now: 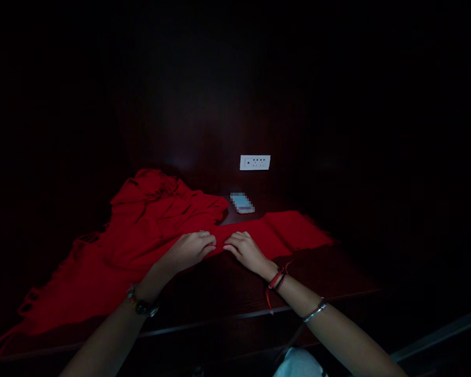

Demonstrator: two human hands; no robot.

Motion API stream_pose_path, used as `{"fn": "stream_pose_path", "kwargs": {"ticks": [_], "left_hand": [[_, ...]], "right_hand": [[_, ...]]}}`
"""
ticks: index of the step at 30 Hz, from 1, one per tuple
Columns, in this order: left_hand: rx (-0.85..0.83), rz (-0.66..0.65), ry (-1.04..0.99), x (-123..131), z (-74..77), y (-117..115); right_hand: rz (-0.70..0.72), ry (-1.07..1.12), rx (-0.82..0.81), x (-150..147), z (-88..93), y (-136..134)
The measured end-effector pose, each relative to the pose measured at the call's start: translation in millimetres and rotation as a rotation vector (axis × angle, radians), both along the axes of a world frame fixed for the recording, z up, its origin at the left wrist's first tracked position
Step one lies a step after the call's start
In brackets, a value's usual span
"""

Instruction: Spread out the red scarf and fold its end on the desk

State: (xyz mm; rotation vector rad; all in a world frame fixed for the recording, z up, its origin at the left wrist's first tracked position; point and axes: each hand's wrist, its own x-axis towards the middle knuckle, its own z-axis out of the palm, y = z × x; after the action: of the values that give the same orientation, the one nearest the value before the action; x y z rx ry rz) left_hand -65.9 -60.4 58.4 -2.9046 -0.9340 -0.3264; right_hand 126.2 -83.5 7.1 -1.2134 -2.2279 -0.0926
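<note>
A long red scarf lies across a dark wooden table, bunched at the left and stretched flat toward the right, with a fringed end at the right. My left hand rests on the scarf's near edge with its fingers curled, pinching the cloth. My right hand sits just beside it, fingers bent and pressed onto the same edge. The two hands nearly touch at the middle of the scarf.
A small phone-like object lies on the table behind the scarf. A white socket plate is set in the dark back wall. The table's front edge runs below my forearms. The surroundings are very dark.
</note>
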Motion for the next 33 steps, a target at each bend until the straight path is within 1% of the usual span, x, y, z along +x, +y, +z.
{"fn": "stream_pose_path", "kwargs": {"ticks": [5, 11, 15, 20, 26, 33], "left_hand": [[0.022, 0.001, 0.01, 0.3, -2.0, -0.6], [0.046, -0.007, 0.025, 0.0, -3.2, -0.5], [0.061, -0.01, 0.042, 0.0, -2.8, -0.2], [0.112, 0.013, 0.086, 1.0, -2.1, -0.8], [0.093, 0.0, 0.061, 1.8, -2.2, -1.7], [0.059, -0.041, 0.043, 0.8, -3.4, 0.1]], "right_hand": [[0.026, 0.005, 0.076, -2.2, 4.0, -6.1], [0.03, -0.012, 0.107, -1.1, 1.4, -4.8], [0.008, -0.007, 0.097, -0.1, 0.3, -3.4], [-0.004, -0.017, 0.065, -1.7, 3.1, -6.0], [0.029, -0.01, 0.088, -3.9, 3.1, -7.8], [0.004, -0.078, 0.113, -3.5, 1.3, -6.5]]}}
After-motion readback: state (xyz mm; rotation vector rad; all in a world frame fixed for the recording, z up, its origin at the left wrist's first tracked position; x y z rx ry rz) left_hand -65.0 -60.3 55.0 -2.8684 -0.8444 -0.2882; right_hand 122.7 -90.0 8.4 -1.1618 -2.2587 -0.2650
